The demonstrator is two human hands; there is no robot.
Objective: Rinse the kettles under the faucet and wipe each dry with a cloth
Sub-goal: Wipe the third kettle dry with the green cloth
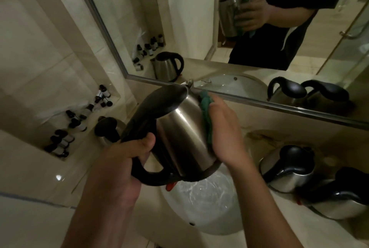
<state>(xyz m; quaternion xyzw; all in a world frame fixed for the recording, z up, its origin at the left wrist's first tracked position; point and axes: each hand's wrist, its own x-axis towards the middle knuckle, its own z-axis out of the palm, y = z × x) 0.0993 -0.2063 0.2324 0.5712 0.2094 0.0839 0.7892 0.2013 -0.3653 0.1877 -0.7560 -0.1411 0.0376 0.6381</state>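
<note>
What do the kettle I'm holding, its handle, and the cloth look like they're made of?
Kettle body: looks like brushed stainless steel, with a silvery sheen and a long bright streak of reflected light. Handle: probably black plastic, matte and moulded in one smooth curve, gripped by the left hand. Green cloth: soft woven fabric, bunched and creased under the right hand; the exact fibre cannot be told.

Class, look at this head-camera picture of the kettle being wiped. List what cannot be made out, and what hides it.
- Faucet: head view, hidden behind the held kettle.
- Far side of that kettle: covered by the green cloth and right hand.
- Labels on the small bottles: too small and dim.
- Kettle behind: mostly hidden by the held one.
- Rightmost kettle: cut by the right edge.
</note>
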